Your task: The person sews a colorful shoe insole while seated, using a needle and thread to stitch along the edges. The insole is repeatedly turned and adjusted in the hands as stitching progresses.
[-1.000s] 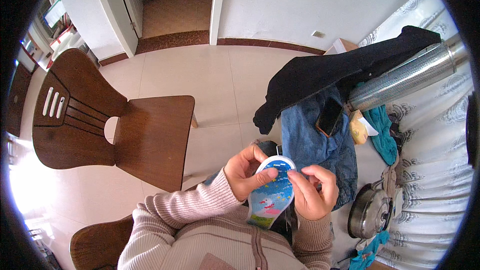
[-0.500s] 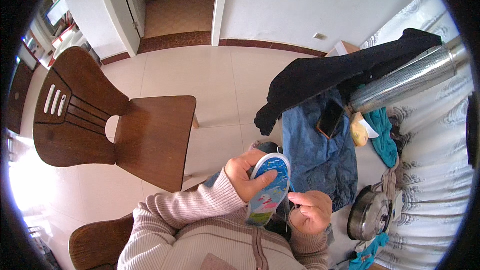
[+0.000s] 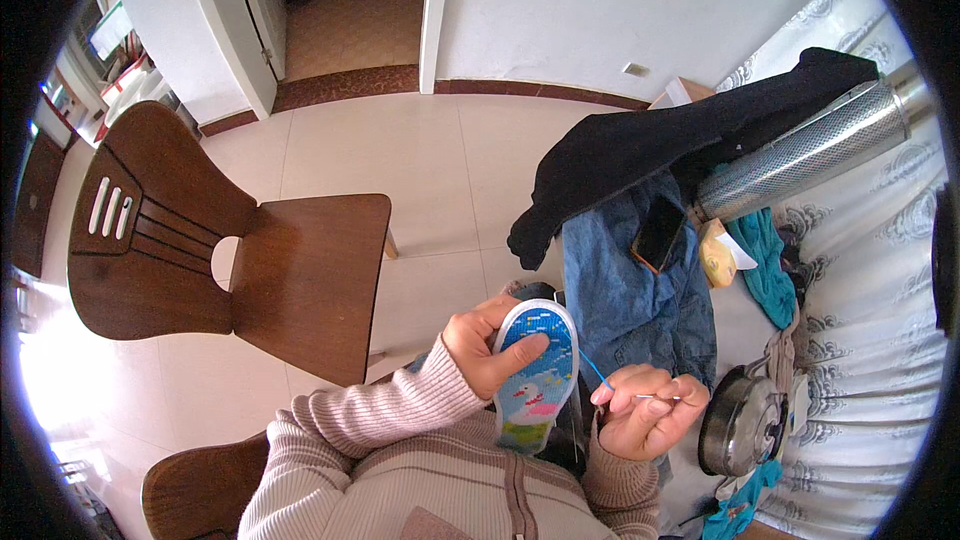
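My left hand (image 3: 482,345) grips an embroidered insole (image 3: 543,370) over my lap, thumb flat on its face. White edging runs round the insole, and its picture shows a white bird with pink on blue and green. A blue thread (image 3: 597,368) stretches from the insole's right edge to my right hand (image 3: 650,410). Those fingers are closed in a pinch on a thin metal needle (image 3: 657,397), to the right of the insole and apart from it. The underside of the insole is hidden.
Blue jeans (image 3: 640,310) lie at my right with a phone (image 3: 659,233) on them. Beyond are a black garment (image 3: 680,140), a perforated metal cylinder (image 3: 810,155) and a yellow tissue pack (image 3: 717,255). A lidded pot (image 3: 738,425) stands near right; a wooden chair (image 3: 300,270) is at left.
My right hand has moved right, away from the insole, drawing out a length of blue thread. The needle now shows between its fingers. My left hand has barely shifted.
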A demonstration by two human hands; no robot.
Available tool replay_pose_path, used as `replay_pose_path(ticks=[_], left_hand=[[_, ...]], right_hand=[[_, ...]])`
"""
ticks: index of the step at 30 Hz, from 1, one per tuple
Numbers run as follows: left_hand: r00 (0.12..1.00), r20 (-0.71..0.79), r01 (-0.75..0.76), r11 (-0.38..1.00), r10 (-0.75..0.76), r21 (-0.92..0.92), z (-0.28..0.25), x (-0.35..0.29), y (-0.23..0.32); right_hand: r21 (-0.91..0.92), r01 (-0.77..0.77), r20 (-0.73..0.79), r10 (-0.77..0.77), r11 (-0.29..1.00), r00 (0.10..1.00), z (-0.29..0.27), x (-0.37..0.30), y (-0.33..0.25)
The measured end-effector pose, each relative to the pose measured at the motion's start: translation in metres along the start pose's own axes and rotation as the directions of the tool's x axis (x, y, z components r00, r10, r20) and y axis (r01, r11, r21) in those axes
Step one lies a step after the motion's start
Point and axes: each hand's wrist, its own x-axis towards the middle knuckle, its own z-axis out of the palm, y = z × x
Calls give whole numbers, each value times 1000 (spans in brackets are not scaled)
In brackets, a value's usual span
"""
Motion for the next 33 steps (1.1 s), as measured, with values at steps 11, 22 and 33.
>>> replay_pose_path(ticks=[11, 22, 33], left_hand=[[997, 71, -35, 999, 37, -30, -4, -2, 0], [998, 44, -45, 999, 46, -9, -2, -3, 0], [998, -18, -58, 998, 59, 31, 0, -3, -3]], right_hand=[[-709, 318, 325, -108, 629, 940, 3, 16, -3], [-766, 438, 448, -99, 470, 889, 5, 18, -7], [-773, 456, 472, -81, 442, 878, 9, 20, -10]])
